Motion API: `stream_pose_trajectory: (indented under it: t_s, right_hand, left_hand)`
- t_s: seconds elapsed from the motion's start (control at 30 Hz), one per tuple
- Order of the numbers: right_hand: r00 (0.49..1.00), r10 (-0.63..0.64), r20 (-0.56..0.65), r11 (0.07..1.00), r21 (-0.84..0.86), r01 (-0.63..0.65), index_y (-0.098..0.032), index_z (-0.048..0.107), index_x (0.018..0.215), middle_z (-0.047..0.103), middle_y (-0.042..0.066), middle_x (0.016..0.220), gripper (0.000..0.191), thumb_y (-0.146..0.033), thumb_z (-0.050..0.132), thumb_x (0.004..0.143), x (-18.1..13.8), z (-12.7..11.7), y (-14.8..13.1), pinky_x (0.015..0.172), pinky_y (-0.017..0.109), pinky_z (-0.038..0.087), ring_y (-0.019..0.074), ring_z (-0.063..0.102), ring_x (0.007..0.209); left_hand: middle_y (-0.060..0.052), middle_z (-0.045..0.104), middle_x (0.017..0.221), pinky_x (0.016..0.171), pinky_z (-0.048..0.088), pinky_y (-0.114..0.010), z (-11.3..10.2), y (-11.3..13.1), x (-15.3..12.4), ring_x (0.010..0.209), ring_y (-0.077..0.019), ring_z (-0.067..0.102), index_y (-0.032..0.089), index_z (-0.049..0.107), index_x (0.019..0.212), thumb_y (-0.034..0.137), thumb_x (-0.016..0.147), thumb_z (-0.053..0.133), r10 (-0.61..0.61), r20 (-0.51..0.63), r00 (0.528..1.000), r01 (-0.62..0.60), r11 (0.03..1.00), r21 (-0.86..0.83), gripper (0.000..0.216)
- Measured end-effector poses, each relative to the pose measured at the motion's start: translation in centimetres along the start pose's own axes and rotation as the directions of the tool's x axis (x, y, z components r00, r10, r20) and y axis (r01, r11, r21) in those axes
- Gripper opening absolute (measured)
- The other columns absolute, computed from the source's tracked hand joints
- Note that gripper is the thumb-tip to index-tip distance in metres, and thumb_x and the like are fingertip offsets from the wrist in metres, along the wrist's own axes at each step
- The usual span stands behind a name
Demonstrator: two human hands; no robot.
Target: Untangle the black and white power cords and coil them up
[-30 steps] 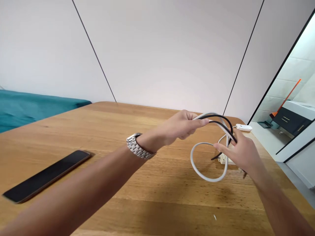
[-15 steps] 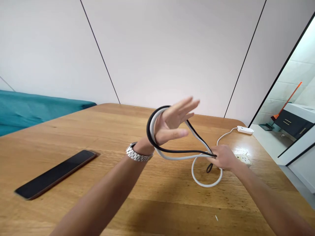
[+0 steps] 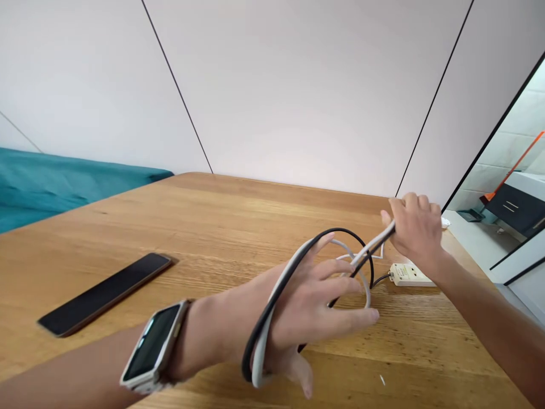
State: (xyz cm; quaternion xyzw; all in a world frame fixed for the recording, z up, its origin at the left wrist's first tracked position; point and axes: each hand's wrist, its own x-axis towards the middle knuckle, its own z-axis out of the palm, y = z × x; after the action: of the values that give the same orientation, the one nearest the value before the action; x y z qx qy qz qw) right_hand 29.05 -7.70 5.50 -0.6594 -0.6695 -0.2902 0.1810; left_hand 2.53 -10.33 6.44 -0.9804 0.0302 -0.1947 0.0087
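Note:
A black cable (image 3: pixel 279 289) and a white cable (image 3: pixel 260 351) loop side by side around my left hand (image 3: pixel 306 309). That hand is turned back-up with its fingers spread, low over the table. Farther right, my right hand (image 3: pixel 416 227) is closed around a stretch of both cables, raised above the tabletop. Loose turns of cable curl between the two hands. Below the right hand lies a white power strip (image 3: pixel 409 275) with a black cord running into its left end. The right forearm covers its right end.
The wooden table (image 3: pixel 204 221) reaches back to a white panelled wall. On its left lies a black phone (image 3: pixel 106 292). A teal bench (image 3: pixel 76 182) stands beyond the left edge. A small white plug piece (image 3: pixel 445 222) shows behind the right hand. A white scrap (image 3: pixel 382 379) lies near the front.
My left hand has come down and rolled from palm showing to back showing, the loops still around it. The right hand has risen and moved right with the cables.

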Motion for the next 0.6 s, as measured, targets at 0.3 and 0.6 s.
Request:
stream_pose_trajectory:
  t_s: [0.3, 0.6]
  right_hand:
    - [0.933, 0.03, 0.359, 0.142, 0.922, -0.36, -0.021, 0.056, 0.062, 0.058, 0.002, 0.062, 0.033, -0.038, 0.044, 0.087, -1.7, 7.5, -7.1, 0.056, 0.027, 0.041, 0.016, 0.054, 0.059]
    - [0.819, 0.014, 0.574, -0.732, 0.564, -0.383, -0.02, 0.063, 0.069, 0.061, -0.003, 0.054, 0.02, -0.04, 0.059, 0.07, -4.3, 6.9, -7.8, 0.04, 0.023, 0.048, 0.0115, 0.054, 0.04]
  left_hand:
    - [-0.007, 0.064, 0.124, 0.11, 0.04, -0.05, 1.1, 0.0, -1.7, 0.117, -0.0274, 0.058, 0.035, 0.061, 0.121, 0.068, 0.079, 0.061, 0.116, -0.103, 0.988, -0.092, 0.973, 0.212, 0.053]
    - [-0.022, 0.035, 0.151, 0.111, 0.034, -0.062, 9.7, -5.1, -6.5, 0.134, -0.0439, 0.043, 0.029, 0.02, 0.156, 0.078, 0.039, 0.079, -0.135, -0.612, 0.779, 0.191, 0.981, 0.027, 0.14]
